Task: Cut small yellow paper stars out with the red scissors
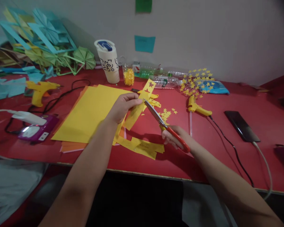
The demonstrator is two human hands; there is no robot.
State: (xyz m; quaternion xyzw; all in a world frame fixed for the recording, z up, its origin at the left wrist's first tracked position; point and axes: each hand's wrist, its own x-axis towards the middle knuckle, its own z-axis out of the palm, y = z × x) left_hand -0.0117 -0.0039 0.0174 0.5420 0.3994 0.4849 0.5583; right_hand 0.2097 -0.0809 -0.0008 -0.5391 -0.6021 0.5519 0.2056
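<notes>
Between the thumb and fingers of my left hand (121, 107) is a yellow paper strip (134, 116), tilted, with star-shaped holes near its upper end. My right hand (174, 136) grips scissors (180, 140) with red handles; their blade tips are at the strip's edge, close to my left thumb. Just beyond the blades lies a small pile of yellow paper stars (165, 115). Yellow paper offcuts (144, 147) rest on the table below the strip. Under my left wrist is a stack of yellow sheets (85, 115), with orange and pink sheets beneath.
The red table (227, 157) holds two yellow glue guns (39, 91), a purple power strip (41, 129), a phone (241, 126) and a white tumbler (108, 64). Plastic bottles (164, 82) lie along the wall. Folded paper ornaments (47, 37) fill the back left.
</notes>
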